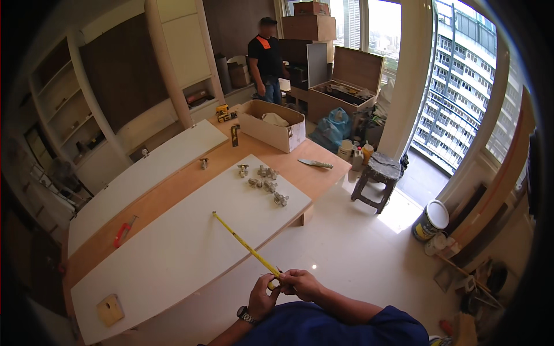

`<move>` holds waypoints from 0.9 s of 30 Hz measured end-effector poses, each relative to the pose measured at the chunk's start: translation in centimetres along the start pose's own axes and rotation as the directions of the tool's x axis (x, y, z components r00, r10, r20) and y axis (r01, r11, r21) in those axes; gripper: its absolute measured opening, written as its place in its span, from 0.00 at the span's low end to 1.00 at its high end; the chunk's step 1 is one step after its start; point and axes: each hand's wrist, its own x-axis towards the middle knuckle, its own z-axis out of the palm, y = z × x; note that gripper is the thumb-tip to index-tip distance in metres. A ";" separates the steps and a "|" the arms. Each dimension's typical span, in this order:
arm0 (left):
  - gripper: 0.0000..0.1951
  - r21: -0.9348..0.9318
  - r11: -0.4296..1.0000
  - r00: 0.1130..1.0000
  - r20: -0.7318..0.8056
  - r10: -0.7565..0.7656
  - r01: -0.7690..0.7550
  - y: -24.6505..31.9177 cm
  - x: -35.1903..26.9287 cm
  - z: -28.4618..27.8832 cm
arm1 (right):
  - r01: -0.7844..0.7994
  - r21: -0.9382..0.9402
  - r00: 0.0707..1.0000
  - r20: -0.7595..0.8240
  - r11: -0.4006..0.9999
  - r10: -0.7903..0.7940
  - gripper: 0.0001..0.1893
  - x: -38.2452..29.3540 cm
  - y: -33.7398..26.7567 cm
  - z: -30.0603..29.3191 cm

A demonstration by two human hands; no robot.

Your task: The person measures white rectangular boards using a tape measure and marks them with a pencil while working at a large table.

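Low in the view, in front of my blue shirt, my left hand (262, 295) is closed around the case of a yellow tape measure (245, 245). Its blade reaches out over the near white panel (169, 264), and the hooked end is by the panel's middle. With its fingertips my right hand (302, 283) pinches the blade close to the case. Several metal cabinet hinges (268, 173) lie toward the panel's far right end, beyond the tape. A wooden block (110, 309) with a hole rests at the near left corner.
A second white panel (151, 173), a red clamp (123, 232), a handled blade (315, 163), a yellow power drill (224, 113) and an open box (294, 134) share the wooden worktable (324, 181). Right of it stand a stool (375, 168) and a paint bucket (428, 220). A person (266, 60) stands behind.
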 end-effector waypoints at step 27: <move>0.13 -0.797 -0.078 0.629 0.529 -0.569 0.599 -1.8 -0.7 0.9 | 0.105 -0.625 0.994 0.047 0.773 -0.097 0.20 -0.4 -0.2 0.0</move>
